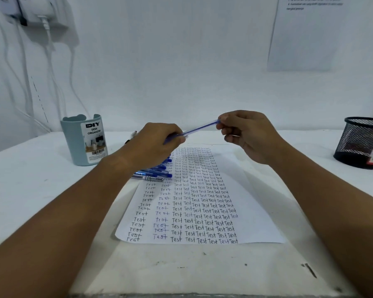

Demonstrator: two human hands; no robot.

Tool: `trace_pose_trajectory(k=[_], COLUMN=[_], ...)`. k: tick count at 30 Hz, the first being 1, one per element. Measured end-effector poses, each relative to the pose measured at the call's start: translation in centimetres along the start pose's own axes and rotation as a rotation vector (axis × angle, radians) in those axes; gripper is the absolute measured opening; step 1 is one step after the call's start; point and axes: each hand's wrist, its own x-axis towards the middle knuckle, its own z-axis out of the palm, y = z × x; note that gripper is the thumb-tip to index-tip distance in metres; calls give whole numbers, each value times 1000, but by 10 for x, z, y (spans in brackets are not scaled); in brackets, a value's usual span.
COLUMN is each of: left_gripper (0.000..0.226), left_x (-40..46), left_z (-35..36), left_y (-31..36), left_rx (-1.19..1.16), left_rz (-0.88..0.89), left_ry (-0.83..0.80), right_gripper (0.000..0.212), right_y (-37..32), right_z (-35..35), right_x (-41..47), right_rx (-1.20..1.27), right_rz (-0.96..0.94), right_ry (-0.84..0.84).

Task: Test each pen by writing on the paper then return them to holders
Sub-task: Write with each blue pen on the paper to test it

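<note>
Two hands gripping slim blue pen

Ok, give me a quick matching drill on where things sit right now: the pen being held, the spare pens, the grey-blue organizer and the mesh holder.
Things:
1. blue pen
2. pile of pens
3. desk organizer
4. mesh holder

Places:
A. far right of the table
B. on the left edge of the paper
C. in the air, held between the left hand and the right hand
D. left of the paper, standing upright

Pairs: 1-C, 2-B, 3-D, 4-A
</note>
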Motion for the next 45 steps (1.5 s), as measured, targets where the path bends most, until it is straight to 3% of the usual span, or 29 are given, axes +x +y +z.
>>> trace_pose_trajectory(k=[4, 8, 18, 22, 25, 27, 31, 33, 37, 42, 45], left_gripper=[25, 28, 25, 44, 32, 22, 16, 17, 24, 30, 32], left_x=[-2, -2, 0, -2, -3, -4, -4, -6, -9, -11, -11], left_z=[3, 8, 4, -5, -8, -7, 2, 8, 16, 20, 20], left_y=[10, 19, 13, 12, 1, -3, 6, 15, 32, 39, 40], left_rx=[36, 106, -17, -14, 60, 143, 189, 175, 154, 116, 113], left_rz=[76, 125, 63, -19, -41, -34, 23, 64, 158, 148, 138], left_ry=[-5, 15, 50, 25, 13, -32, -168, -261, -396, -457, -470], right_gripper=[9, 17, 19, 19, 9, 17, 5, 8, 38, 24, 26], right_y=[-2, -2, -6, -20, -31, -32, -21, -17, -10, -5, -7], right_z=[7, 20, 22, 18, 6, -2, -6, -5, -2, -2, -2], right_x=[-1, -2, -4, -3, -10, -26, -75, -98, -128, -143, -146], right_rx=[210, 271, 286, 298, 221, 110, -56, -39, -143, -227, -274], right_rz=[123, 219, 181, 120, 64, 54, 108, 178, 207, 170, 166], right_ry=[-42, -98, -76, 13, 77, 90, 30, -2, -94, -108, -143])
